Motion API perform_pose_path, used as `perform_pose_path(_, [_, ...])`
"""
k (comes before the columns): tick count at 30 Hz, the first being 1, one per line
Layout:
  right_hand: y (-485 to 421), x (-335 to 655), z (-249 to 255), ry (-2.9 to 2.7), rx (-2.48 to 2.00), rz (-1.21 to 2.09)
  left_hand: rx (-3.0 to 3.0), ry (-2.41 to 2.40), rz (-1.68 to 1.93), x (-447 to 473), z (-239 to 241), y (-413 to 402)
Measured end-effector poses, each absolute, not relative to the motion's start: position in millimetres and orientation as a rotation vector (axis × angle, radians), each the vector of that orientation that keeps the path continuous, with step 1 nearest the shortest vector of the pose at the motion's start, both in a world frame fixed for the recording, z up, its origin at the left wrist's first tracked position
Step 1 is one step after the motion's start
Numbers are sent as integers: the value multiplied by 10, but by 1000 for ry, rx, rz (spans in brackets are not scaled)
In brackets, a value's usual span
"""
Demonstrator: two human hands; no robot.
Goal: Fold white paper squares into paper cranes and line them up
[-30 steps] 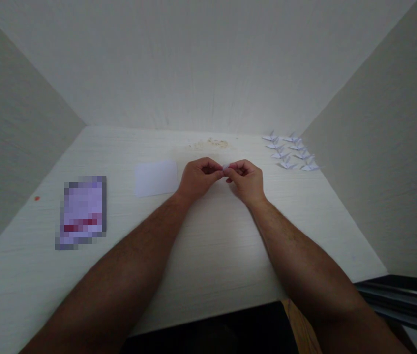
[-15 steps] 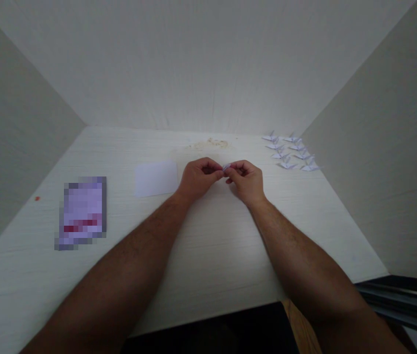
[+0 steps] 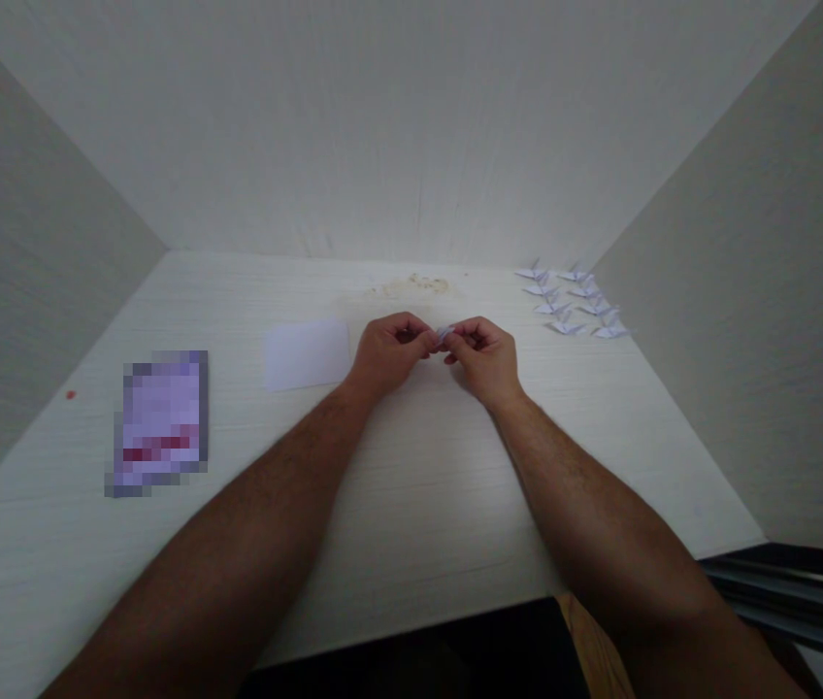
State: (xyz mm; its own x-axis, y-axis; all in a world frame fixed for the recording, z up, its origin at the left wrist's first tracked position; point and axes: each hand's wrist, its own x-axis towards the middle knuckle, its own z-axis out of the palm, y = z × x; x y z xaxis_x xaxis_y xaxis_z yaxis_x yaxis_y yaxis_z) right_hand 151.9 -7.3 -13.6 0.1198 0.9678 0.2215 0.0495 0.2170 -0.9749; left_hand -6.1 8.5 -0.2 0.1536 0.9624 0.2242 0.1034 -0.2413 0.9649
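Between my fingertips is a small piece of folded white paper (image 3: 444, 335), mostly covered by the fingers, so its exact shape does not show. My left hand (image 3: 395, 351) pinches it from the left side, thumb against forefinger. From the right, my right hand (image 3: 482, 357) grips it in the same way, the thumb on the near side. Both hands are over the middle of the white table (image 3: 426, 485). Just left of my left hand lies a stack or sheet of white paper (image 3: 308, 354). Several folded paper cranes (image 3: 566, 327) stand in rows at the back right.
A blurred-out purple packet-like thing (image 3: 162, 417) lies at the left. Near the left edge is a small red spot (image 3: 71, 395). Brownish marks (image 3: 418, 284) stain the table by the back wall (image 3: 411, 126). Side walls rise at left and right.
My fingers have shifted slightly on the folded paper, and a little more of it shows between them. The whole view has moved very slightly; the other things stay in place.
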Motion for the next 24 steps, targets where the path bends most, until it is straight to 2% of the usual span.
perform_pose_path(10, [-79,1515,-137,-1252,-1171,931,1563,1091,1231,-12,-102,97])
perform_pose_path(17, [-108,1507,-134,-1350,-1290,794,1815,1286,1226,11,-99,28])
perform_pose_path(24, [-137,1495,-90,-1469,-1322,641,2041,1259,1274,16,-88,19])
